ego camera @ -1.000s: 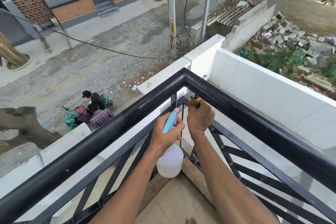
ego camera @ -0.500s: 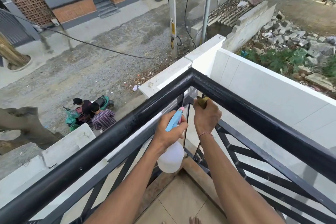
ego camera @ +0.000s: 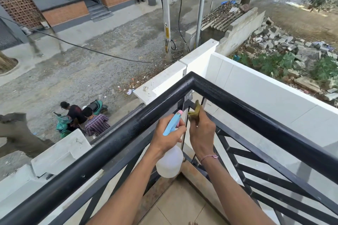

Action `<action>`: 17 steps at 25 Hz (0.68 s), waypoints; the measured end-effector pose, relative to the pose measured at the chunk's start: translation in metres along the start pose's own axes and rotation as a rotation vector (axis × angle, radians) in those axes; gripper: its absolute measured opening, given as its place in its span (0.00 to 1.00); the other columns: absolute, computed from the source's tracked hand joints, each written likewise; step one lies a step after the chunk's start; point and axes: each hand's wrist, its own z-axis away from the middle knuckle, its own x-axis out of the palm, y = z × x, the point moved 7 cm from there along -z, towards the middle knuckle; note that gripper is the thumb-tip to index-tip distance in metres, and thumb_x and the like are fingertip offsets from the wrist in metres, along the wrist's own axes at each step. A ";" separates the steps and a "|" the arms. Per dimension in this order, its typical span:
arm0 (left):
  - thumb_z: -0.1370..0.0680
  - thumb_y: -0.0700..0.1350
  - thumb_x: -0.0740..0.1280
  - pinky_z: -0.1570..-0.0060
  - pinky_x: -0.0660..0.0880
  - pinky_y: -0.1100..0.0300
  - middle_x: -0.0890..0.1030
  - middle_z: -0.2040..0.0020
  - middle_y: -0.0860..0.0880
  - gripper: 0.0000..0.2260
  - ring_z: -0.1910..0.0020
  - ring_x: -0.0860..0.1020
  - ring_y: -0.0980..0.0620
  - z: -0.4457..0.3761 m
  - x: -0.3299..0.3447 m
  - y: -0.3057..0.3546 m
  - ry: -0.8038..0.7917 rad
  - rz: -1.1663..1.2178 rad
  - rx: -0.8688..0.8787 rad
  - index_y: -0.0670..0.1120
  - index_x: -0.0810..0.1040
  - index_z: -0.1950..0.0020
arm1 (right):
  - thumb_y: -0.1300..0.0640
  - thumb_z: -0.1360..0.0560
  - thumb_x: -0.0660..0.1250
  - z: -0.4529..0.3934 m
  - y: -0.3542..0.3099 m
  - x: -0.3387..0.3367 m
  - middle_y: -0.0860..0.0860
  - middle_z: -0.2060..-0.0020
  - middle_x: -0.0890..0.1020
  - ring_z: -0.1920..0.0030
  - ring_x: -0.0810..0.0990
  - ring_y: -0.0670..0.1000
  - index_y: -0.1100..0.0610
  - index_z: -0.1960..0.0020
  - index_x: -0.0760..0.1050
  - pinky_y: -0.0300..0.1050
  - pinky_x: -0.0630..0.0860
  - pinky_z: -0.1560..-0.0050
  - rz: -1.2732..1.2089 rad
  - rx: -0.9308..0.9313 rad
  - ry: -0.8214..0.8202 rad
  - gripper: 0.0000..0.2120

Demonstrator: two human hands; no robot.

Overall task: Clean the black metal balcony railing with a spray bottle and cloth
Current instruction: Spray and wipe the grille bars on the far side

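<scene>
I am wiping the thin upright bars just under the corner of the black railing (ego camera: 237, 97), so I judge the step in hand to be the cloth work on the inner bars below the top rail. My right hand (ego camera: 202, 133) is curling around the yellow-green cloth (ego camera: 195, 110), pressing it against the bars right below the corner joint. My left hand (ego camera: 169, 133) is gripping the neck of the spray bottle (ego camera: 169, 162), its blue trigger head pointing up toward the rail and its white body hanging below my fist, just beside the right hand. Next, I think I am going to need to drag the cloth down along the bar while keeping it folded around the metal, then give the next section 1 more squirt, aiming carefully because 2 people and a green scooter (ego camera: 63, 124) are standing on the road directly below. Compared with 1 second ago, my right hand is turning its back more toward me, more cloth is showing above my fingers, and the people below are shifting slightly beside the scooter.
</scene>
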 end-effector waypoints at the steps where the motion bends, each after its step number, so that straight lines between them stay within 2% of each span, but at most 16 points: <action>1: 0.27 0.45 0.71 0.63 0.82 0.56 0.77 0.63 0.54 0.06 0.62 0.79 0.54 0.002 -0.001 0.000 -0.001 0.000 0.005 0.53 0.77 0.62 | 0.65 0.21 0.67 0.003 -0.005 0.006 0.58 0.47 0.83 0.53 0.83 0.54 0.60 0.28 0.71 0.48 0.82 0.48 0.072 -0.064 -0.035 0.21; 3: 0.28 0.46 0.71 0.63 0.81 0.56 0.76 0.64 0.54 0.05 0.63 0.79 0.54 0.007 -0.004 -0.004 0.010 -0.001 0.007 0.53 0.77 0.61 | 0.66 0.20 0.66 0.001 -0.004 0.013 0.63 0.34 0.77 0.40 0.81 0.60 0.59 0.26 0.68 0.53 0.81 0.41 0.257 -0.144 -0.089 0.23; 4: 0.27 0.45 0.71 0.64 0.81 0.56 0.76 0.63 0.53 0.05 0.64 0.79 0.54 0.009 -0.006 -0.007 0.014 0.002 0.001 0.53 0.77 0.61 | 0.65 0.20 0.66 0.001 -0.001 0.012 0.64 0.33 0.75 0.38 0.80 0.61 0.59 0.26 0.68 0.53 0.80 0.40 0.307 -0.161 -0.086 0.23; 6: 0.26 0.43 0.71 0.64 0.81 0.56 0.76 0.61 0.51 0.07 0.63 0.78 0.54 0.011 -0.009 -0.013 0.015 -0.008 -0.015 0.53 0.76 0.61 | 0.63 0.21 0.69 0.000 -0.003 0.002 0.63 0.36 0.76 0.45 0.82 0.61 0.60 0.29 0.71 0.52 0.83 0.46 0.290 -0.181 -0.037 0.21; 9: 0.24 0.40 0.72 0.64 0.82 0.56 0.77 0.61 0.50 0.11 0.64 0.79 0.55 0.013 -0.009 -0.016 0.011 -0.044 -0.022 0.53 0.75 0.62 | 0.58 0.24 0.73 -0.011 -0.009 -0.004 0.58 0.49 0.80 0.60 0.81 0.54 0.61 0.38 0.73 0.47 0.82 0.61 0.202 -0.188 -0.044 0.18; 11: 0.24 0.39 0.71 0.63 0.82 0.55 0.77 0.62 0.51 0.14 0.64 0.78 0.55 0.012 -0.008 -0.015 0.006 -0.046 -0.016 0.54 0.75 0.64 | 0.59 0.22 0.71 -0.023 -0.017 0.006 0.58 0.53 0.82 0.62 0.82 0.55 0.62 0.40 0.73 0.49 0.82 0.63 0.246 -0.263 -0.060 0.14; 12: 0.24 0.39 0.71 0.63 0.82 0.55 0.77 0.63 0.52 0.14 0.65 0.78 0.55 0.012 -0.007 -0.013 0.004 -0.045 -0.011 0.55 0.75 0.65 | 0.63 0.22 0.69 -0.031 -0.018 0.016 0.60 0.52 0.82 0.61 0.83 0.57 0.62 0.38 0.73 0.50 0.82 0.63 0.284 -0.303 -0.090 0.13; 14: 0.26 0.42 0.71 0.62 0.83 0.54 0.77 0.64 0.54 0.13 0.64 0.78 0.55 0.010 -0.005 -0.011 0.005 -0.052 -0.008 0.57 0.76 0.66 | 0.68 0.22 0.66 -0.044 -0.017 0.041 0.63 0.42 0.78 0.53 0.83 0.61 0.64 0.31 0.68 0.52 0.84 0.59 0.371 -0.307 -0.181 0.21; 15: 0.27 0.44 0.71 0.62 0.83 0.53 0.78 0.63 0.54 0.12 0.63 0.79 0.55 0.010 -0.003 -0.011 0.006 -0.046 -0.011 0.58 0.77 0.66 | 0.69 0.23 0.65 -0.049 -0.014 0.052 0.65 0.37 0.75 0.46 0.81 0.63 0.66 0.28 0.65 0.53 0.84 0.54 0.410 -0.265 -0.204 0.25; 17: 0.27 0.45 0.71 0.61 0.84 0.50 0.80 0.60 0.50 0.10 0.60 0.81 0.56 0.010 -0.002 -0.013 0.007 -0.025 -0.025 0.58 0.78 0.66 | 0.67 0.22 0.61 -0.054 -0.004 0.069 0.68 0.32 0.71 0.34 0.74 0.67 0.70 0.27 0.64 0.58 0.78 0.38 0.440 -0.190 -0.232 0.24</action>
